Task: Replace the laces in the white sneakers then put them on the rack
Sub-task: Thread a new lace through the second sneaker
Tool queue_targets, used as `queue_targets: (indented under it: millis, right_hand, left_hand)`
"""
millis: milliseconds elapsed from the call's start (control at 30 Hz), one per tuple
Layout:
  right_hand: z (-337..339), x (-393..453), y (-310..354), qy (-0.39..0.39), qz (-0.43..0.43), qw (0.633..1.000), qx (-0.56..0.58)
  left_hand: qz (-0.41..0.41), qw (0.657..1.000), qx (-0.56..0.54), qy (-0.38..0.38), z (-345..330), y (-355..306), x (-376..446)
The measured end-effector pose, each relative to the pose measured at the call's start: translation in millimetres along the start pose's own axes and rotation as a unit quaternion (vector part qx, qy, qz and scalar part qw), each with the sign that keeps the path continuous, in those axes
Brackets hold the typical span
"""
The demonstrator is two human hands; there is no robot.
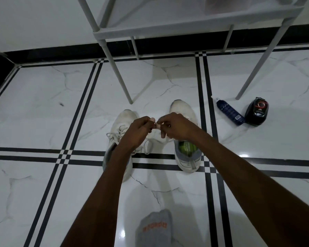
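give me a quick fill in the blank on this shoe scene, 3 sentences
1. The two sneakers stand on the ____.
2. Beside the black tin lies a dark ____ bottle.
3. The insole seen inside the right sneaker is ____.

Missing words: floor; blue; green

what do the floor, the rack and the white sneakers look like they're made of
Floor: looks like glossy marble or marble-look tile, with grey veins, black inlay strips and mirror-like glare.
Rack: likely painted metal or plastic, pale grey matte tubes and a flat shelf edge; the picture leaves it open.
White sneakers: seemingly soft fabric or mesh uppers, matte, with grey collars; one shows a green insole.
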State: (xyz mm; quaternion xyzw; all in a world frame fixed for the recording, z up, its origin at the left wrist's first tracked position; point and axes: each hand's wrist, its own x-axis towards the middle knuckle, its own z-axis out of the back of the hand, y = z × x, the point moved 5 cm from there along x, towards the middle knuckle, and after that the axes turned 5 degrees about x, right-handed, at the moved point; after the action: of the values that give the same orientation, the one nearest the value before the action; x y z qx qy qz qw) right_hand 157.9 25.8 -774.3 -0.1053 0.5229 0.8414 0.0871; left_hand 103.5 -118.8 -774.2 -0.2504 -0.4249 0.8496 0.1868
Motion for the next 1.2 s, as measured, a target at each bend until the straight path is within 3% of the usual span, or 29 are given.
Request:
queue_targets:
  millis: [133,167,333,533,733,933,1000,1133,1200]
  right_hand:
    - [25.2,-4.5,-19.3,-0.232,-0.025,0.972,0.027]
    - [30.0,-6.6,-23.9,-0.257,-0.028,0.965,0.035]
    - [15.2,-4.7,-18.3,-0.165,0.006,0.986,0.012]
    - [11.2,-9.0,-12.0,-0.157,0.018,0.987,-0.020]
    - [16.5,-17.8,-15.5,-0.189,-0.026,0.977,0.096]
    - [41.7,-33.2,-31.8,-0.169,-0.062,0.977,0.110]
    - [67.1,-45.2,-40.5,-0.172,-0.092,0.978,0.070]
    - [86.2,-58.5,-62.2,-0.058,-0.167,0.982,-0.058]
    - [74.7,-60.8,-70.2,-0.037,-0.175,0.981,-0.074]
  left_hand:
    - [-0.003,0.999,0.035,-0.029,8.6,-1.2,-0.5]
    - [-0.003,0.998,0.035,-0.046,12.4,1.5,-1.1]
    - [-0.048,0.994,0.076,-0.065,5.2,0.3,2.1]
    - [-0.123,0.983,0.086,-0.104,-4.5,-17.5,4.2]
    - [-0.089,0.987,-0.066,-0.119,-22.0,-17.9,7.4]
    - [-0.024,0.971,-0.190,-0.142,-30.9,-22.3,11.1]
    - [-0.039,0.973,-0.190,-0.127,-33.5,-29.3,15.2]
    - [-0.083,0.989,-0.096,-0.082,-52.0,-43.8,17.7]
    - [-0.092,0.991,-0.050,-0.077,-61.5,-44.0,18.4]
